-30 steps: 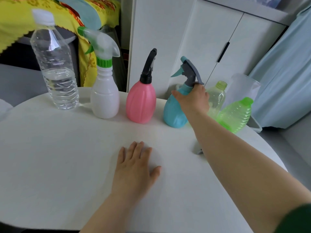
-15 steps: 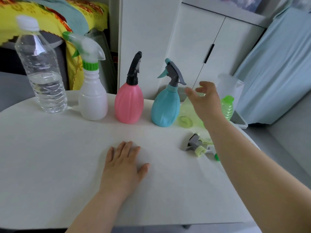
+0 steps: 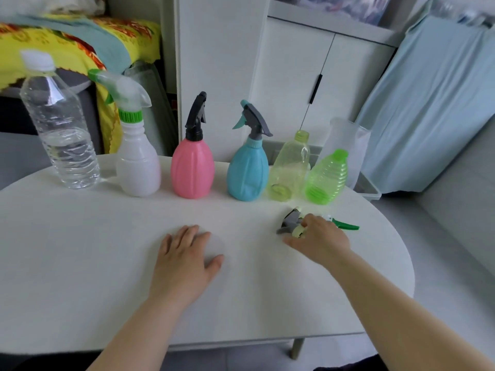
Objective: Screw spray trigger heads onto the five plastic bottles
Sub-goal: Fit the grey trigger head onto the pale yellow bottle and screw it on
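Five spray bottles stand in a row at the back of the white table (image 3: 80, 250). The white bottle (image 3: 138, 167), the pink bottle (image 3: 192, 170) and the blue bottle (image 3: 247, 172) each carry a trigger head. The pale yellow-green bottle (image 3: 290, 167) and the bright green ribbed bottle (image 3: 326, 178) have bare necks. In front of those two lie a grey trigger head (image 3: 289, 222) with a pale collar and a green trigger head (image 3: 345, 225), partly hidden. My right hand (image 3: 321, 239) rests on the grey head, thumb and fingers curled around its collar. My left hand (image 3: 184, 258) lies flat on the table.
A clear water bottle (image 3: 64, 135) with a white cap stands at the far left of the row. A translucent jug (image 3: 345, 135) and a clear tub (image 3: 371, 190) sit behind the green bottles, off the table's right edge. White cabinets stand behind the table.
My right hand let go of the blue bottle, swung right past the green bottles, then dropped onto the loose grey trigger head. My left hand stayed flat in place.
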The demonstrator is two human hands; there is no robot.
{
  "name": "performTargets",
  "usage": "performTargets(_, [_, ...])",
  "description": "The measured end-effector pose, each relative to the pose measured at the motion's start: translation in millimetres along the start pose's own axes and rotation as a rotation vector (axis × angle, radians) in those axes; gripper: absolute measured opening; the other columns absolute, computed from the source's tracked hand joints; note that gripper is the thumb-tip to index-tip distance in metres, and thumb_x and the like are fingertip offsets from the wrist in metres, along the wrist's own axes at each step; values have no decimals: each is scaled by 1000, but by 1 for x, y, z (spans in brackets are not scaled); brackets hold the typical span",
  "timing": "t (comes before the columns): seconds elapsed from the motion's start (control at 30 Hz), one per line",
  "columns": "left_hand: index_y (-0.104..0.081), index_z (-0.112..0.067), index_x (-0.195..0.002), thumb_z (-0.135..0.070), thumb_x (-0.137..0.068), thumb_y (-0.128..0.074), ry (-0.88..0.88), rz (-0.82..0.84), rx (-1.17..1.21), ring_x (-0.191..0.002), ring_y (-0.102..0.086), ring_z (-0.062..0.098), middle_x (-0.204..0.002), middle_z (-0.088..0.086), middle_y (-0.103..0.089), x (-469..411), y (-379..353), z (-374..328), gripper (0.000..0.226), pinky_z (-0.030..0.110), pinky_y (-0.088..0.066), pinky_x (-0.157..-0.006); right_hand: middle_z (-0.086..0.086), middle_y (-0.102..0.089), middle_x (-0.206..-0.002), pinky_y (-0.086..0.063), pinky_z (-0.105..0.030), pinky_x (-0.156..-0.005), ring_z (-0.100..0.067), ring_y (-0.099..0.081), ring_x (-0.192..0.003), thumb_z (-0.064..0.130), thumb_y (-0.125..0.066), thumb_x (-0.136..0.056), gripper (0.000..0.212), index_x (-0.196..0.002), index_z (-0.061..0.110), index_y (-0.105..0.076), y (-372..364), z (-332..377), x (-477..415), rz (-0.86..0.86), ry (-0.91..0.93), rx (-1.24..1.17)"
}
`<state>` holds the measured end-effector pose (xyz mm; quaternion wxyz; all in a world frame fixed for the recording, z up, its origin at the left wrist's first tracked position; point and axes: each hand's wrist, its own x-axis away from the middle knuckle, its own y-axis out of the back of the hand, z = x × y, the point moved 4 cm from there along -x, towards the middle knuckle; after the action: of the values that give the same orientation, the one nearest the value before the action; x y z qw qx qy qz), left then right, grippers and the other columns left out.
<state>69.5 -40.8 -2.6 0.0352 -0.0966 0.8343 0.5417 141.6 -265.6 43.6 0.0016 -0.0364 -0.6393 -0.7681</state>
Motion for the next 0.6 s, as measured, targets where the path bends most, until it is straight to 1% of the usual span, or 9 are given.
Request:
performTargets(0.17, [-32,-25,-134,-48,-85,-44,5,-12,-24,-139,-17,15,-151,0,-25,-1,-1,0,55,33,-6,-112,-8,-61,-110,-36,-29,-69,-28,-54,-106,50,-56,-77,48,-107,13,-51,-7,3,-2,-29,-9,-49])
performTargets(0.23, [-33,-25,-133,-48,-85,-44,1,-17,-38,-139,-18,15,-150,-1,-25,-1,-1,0,55,33,-6,-112,-6,-63,-105,-36,-27,-67,-27,-56,-102,48,-58,-77,46,-108,14,-52,-8,0,-2,-14,-11,-103])
performTargets(0.27, [-33,-25,-133,-47,-84,-45,0,-21,-38,-139,-18,15,-150,-1,-26,-1,-2,0,55,33,-7,-112,-3,-63,-97,-36,-27,-66,-27,-57,-96,47,-58,-77,43,-106,16,-53,-8,-1,-1,0,-14,-152])
performTargets(0.3, [-35,-25,-132,-47,-84,-46,0,-27,-35,-138,-19,15,-150,-1,-27,-2,-1,0,54,33,-7,-112,1,-62,-85,-35,-26,-63,-26,-57,-87,45,-59,-77,36,-100,17,-54,-8,-2,0,14,-13,-215])
performTargets(0.33, [-36,-24,-132,-47,-84,-47,1,-34,-33,-138,-20,16,-149,-1,-28,-2,-1,0,54,33,-8,-112,5,-55,-72,-34,-26,-59,-23,-54,-77,43,-60,-77,28,-90,19,-54,-7,-3,0,23,-3,-292])
performTargets(0.37, [-36,-24,-132,-46,-84,-47,0,-40,-35,-138,-21,16,-149,-1,-29,-3,-1,0,53,33,-8,-112,7,-48,-64,-33,-26,-54,-20,-51,-67,40,-61,-77,22,-79,20,-51,-5,-3,1,23,10,-383])
performTargets(0.43, [-36,-25,-131,-46,-84,-47,-3,-43,-52,-138,-21,15,-149,-2,-29,-3,-1,-1,53,31,-8,-111,6,-43,-57,-30,-24,-47,-13,-42,-53,32,-64,-77,22,-67,20,-48,2,-6,1,-1,25,-612])
performTargets(0.53, [-35,-26,-132,-46,-85,-46,9,-33,-63,-138,-20,14,-149,-3,-27,-2,-1,-2,52,31,-8,-111,3,-47,-54,-32,-19,-44,-12,-37,-47,24,-60,-81,20,-65,14,-54,14,-21,3,-29,-32,-1082])
performTargets(0.6, [-36,-26,-132,-45,-85,-47,11,-32,-68,-137,-21,14,-149,-2,-28,-2,0,-4,52,31,-8,-112,6,-51,-47,-36,-17,-41,-11,-39,-41,26,-51,-87,23,-71,11,-56,19,-35,4,-1,-63,-1463])
